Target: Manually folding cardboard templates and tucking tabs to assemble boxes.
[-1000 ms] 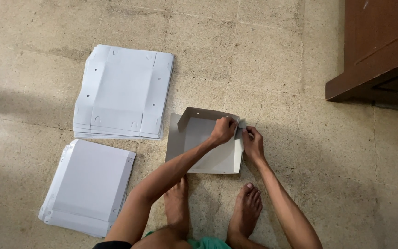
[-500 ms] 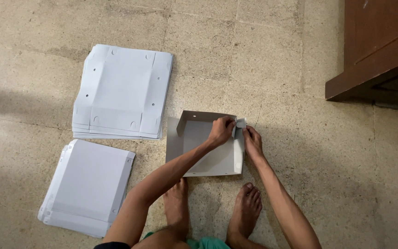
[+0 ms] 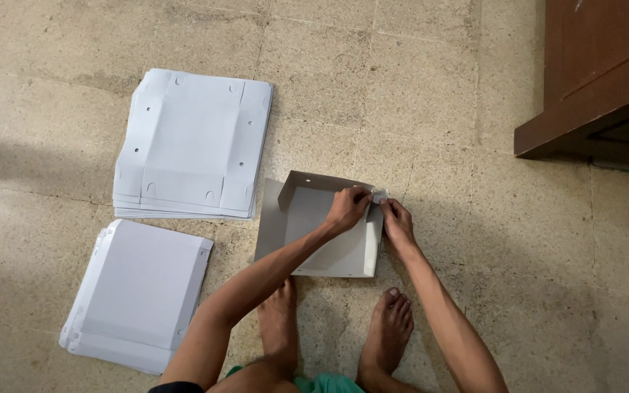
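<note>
Partly, both hands (image 3: 373,207) cover the cardboard box's (image 3: 314,233) far-right corner

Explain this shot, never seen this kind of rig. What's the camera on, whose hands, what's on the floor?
No machine here: one camera worn on a person's head, looking down at their own arms and bare feet on a stone floor. Both hands meet at the far right corner of a half-folded grey cardboard tray: the left hand pinches the corner, and the right hand presses a small pale tab there. To the left lie two stacks of flat white blanks, one farther, one nearer. Dark wooden furniture stands at upper right.
</note>
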